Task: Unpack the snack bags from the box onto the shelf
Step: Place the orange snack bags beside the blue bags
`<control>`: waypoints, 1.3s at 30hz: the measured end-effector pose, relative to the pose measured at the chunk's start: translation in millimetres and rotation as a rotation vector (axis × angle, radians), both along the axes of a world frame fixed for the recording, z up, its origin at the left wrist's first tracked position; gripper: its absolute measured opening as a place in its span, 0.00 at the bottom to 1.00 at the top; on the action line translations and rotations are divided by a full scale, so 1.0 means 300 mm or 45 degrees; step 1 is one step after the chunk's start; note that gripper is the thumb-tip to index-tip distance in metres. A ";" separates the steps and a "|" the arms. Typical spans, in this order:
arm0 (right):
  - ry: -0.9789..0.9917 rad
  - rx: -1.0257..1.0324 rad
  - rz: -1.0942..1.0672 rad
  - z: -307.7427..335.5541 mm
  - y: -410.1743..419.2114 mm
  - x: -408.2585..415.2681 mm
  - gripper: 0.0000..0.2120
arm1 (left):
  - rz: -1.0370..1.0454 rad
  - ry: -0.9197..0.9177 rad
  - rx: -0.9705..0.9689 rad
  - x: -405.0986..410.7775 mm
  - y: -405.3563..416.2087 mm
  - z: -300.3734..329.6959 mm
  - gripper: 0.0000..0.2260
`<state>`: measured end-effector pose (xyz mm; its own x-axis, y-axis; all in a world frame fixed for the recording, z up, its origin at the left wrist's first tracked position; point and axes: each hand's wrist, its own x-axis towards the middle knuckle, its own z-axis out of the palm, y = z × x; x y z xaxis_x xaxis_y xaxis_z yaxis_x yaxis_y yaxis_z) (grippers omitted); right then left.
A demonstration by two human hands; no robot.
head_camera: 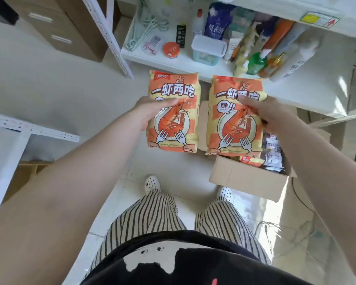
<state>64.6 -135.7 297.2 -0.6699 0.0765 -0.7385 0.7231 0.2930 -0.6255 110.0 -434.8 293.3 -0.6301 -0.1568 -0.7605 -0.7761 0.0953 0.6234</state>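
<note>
Head view: two orange shrimp snack bags are held up above the floor, apart from each other. The left bag [173,112] is gripped by the left hand [150,114], the right bag [235,116] by the right hand [269,116]. Neither has reached the shelf [173,64]. In the open box [249,177] more packets are seen, so unpacking is judged incomplete.

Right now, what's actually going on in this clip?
A person stands over an open cardboard box on the floor, holding one orange shrimp snack bag in each hand. The left hand grips the left bag and the right hand grips the right bag, both held up in front of the white shelf of household bottles. More packets remain in the box.
</note>
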 end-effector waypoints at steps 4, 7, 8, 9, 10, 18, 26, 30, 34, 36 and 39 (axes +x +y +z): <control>0.016 0.010 -0.057 -0.024 -0.177 0.004 0.48 | 0.031 0.069 -0.079 -0.002 -0.228 0.019 0.17; 0.043 0.031 -0.027 0.010 -0.276 -0.002 0.43 | 0.025 0.093 -0.068 -0.029 -0.330 0.051 0.20; 0.059 0.038 -0.010 0.023 -0.301 -0.012 0.40 | 0.025 0.105 -0.061 -0.044 -0.351 0.058 0.21; 0.074 0.044 0.007 0.036 -0.323 -0.023 0.36 | 0.026 0.116 -0.053 -0.060 -0.368 0.066 0.21; 0.088 0.048 0.012 0.049 -0.342 -0.040 0.32 | 0.030 0.124 -0.048 -0.079 -0.382 0.074 0.21; 0.144 0.005 0.096 0.151 -0.452 -0.281 0.30 | 0.010 0.182 -0.072 -0.336 -0.484 0.172 0.23; 0.274 -0.059 0.184 0.291 -0.577 -0.602 0.24 | -0.055 0.261 -0.150 -0.634 -0.582 0.314 0.18; 0.323 -0.059 0.195 0.344 -0.628 -0.726 0.28 | -0.065 0.306 -0.094 -0.770 -0.634 0.365 0.21; 0.323 -0.045 0.149 0.382 -0.670 -0.826 0.30 | -0.125 0.325 -0.078 -0.916 -0.687 0.415 0.20; 0.329 -0.048 0.112 0.389 -0.683 -0.857 0.29 | -0.150 0.348 -0.059 -0.984 -0.711 0.415 0.21; 0.321 -0.020 0.021 0.395 -0.714 -0.925 0.39 | -0.222 0.358 -0.038 -1.108 -0.756 0.442 0.18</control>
